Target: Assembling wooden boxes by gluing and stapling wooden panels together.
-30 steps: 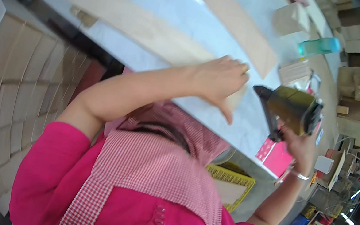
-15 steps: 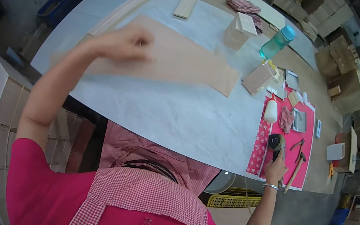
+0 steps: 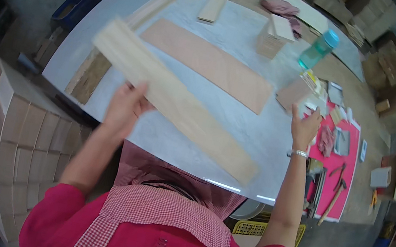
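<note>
As the left hand grips it, the plank runs diagonally.

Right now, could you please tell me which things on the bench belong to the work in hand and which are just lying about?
In hand:
- left hand gripping the long pale plank
- right hand open, raised above the table's right part, holding nothing
- reddish board flat on the white tabletop

Lying about:
- green bottle
- hammer on the pink mat
- pink rag
</note>
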`<state>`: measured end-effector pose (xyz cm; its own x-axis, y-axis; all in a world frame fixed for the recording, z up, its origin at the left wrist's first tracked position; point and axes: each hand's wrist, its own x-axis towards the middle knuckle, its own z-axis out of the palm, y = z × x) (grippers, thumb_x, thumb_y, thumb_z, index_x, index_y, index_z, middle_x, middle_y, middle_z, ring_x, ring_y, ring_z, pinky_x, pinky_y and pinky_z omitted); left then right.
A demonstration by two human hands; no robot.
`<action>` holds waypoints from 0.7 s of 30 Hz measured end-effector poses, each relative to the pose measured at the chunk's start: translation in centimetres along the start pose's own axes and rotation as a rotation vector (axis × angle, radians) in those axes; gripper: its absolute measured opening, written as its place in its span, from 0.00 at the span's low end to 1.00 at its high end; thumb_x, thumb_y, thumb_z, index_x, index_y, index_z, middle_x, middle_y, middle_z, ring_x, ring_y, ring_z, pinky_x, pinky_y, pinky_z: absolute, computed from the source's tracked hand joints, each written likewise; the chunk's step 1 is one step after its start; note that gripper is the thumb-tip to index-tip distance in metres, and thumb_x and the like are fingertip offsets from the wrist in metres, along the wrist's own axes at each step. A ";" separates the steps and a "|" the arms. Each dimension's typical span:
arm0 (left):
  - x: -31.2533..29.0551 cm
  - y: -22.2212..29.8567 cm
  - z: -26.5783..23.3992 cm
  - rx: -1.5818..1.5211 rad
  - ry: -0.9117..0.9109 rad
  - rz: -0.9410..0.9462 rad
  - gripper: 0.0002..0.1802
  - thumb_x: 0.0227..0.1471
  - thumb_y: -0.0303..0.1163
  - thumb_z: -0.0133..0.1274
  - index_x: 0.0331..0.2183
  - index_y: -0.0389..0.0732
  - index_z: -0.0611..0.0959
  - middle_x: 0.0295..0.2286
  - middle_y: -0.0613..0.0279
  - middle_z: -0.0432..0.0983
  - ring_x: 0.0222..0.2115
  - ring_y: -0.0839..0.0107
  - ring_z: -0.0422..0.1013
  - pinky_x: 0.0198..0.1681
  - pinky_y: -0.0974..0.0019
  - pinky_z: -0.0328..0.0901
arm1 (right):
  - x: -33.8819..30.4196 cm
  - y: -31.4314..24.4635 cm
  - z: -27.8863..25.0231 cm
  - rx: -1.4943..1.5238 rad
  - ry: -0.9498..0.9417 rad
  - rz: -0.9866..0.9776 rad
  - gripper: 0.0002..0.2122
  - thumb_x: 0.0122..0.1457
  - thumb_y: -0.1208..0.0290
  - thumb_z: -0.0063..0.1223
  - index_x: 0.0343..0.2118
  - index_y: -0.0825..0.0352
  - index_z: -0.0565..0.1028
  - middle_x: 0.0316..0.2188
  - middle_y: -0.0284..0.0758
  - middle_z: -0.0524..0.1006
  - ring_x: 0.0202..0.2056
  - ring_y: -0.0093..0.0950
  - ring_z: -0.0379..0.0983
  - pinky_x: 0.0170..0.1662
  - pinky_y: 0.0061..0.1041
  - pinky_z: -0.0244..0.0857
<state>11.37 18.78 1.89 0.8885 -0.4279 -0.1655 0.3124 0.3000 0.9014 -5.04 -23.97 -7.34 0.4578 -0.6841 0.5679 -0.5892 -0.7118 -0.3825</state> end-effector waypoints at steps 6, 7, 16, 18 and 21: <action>-4.5 -6.6 -3.7 -0.117 0.264 -0.302 0.16 0.63 0.33 0.47 0.49 0.35 0.70 0.46 0.56 0.74 0.43 0.65 0.74 0.48 0.57 0.71 | 3.0 -3.5 5.9 -0.409 -0.104 0.450 0.48 0.38 0.30 0.60 0.49 0.74 0.68 0.47 0.55 0.72 0.48 0.54 0.70 0.52 0.46 0.64; -4.7 -6.8 -3.8 -0.119 0.291 -0.283 0.16 0.63 0.33 0.47 0.49 0.35 0.70 0.46 0.56 0.74 0.43 0.65 0.74 0.48 0.57 0.71 | 2.8 -3.1 6.1 -0.439 -0.056 0.447 0.47 0.37 0.30 0.60 0.48 0.73 0.68 0.47 0.55 0.72 0.49 0.53 0.70 0.52 0.47 0.64; -6.2 -7.5 -5.1 -0.128 0.113 -0.431 0.19 0.63 0.39 0.49 0.48 0.36 0.71 0.43 0.57 0.75 0.42 0.68 0.75 0.44 0.63 0.71 | 3.7 -2.7 6.9 -0.360 -0.119 0.477 0.45 0.37 0.38 0.66 0.50 0.73 0.66 0.48 0.54 0.71 0.52 0.52 0.68 0.54 0.47 0.63; -6.9 -7.3 -5.1 -0.089 0.020 -0.553 0.17 0.63 0.38 0.49 0.46 0.37 0.73 0.42 0.58 0.76 0.42 0.68 0.75 0.44 0.66 0.71 | 3.9 -2.2 6.4 -0.336 -0.062 0.449 0.42 0.41 0.44 0.66 0.53 0.74 0.65 0.49 0.51 0.72 0.51 0.48 0.69 0.54 0.45 0.64; -7.8 -7.2 -5.0 0.094 -0.206 -0.602 0.16 0.62 0.38 0.50 0.46 0.37 0.74 0.42 0.58 0.76 0.43 0.69 0.74 0.46 0.66 0.70 | 3.8 -0.6 4.7 -0.068 -0.048 0.363 0.39 0.45 0.53 0.65 0.55 0.75 0.64 0.50 0.49 0.72 0.51 0.44 0.70 0.53 0.42 0.65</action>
<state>3.87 24.19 -5.27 0.4814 -0.6556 -0.5817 0.6972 -0.1159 0.7075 0.15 -26.87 -8.37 0.2411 -0.8979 0.3684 -0.7609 -0.4105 -0.5025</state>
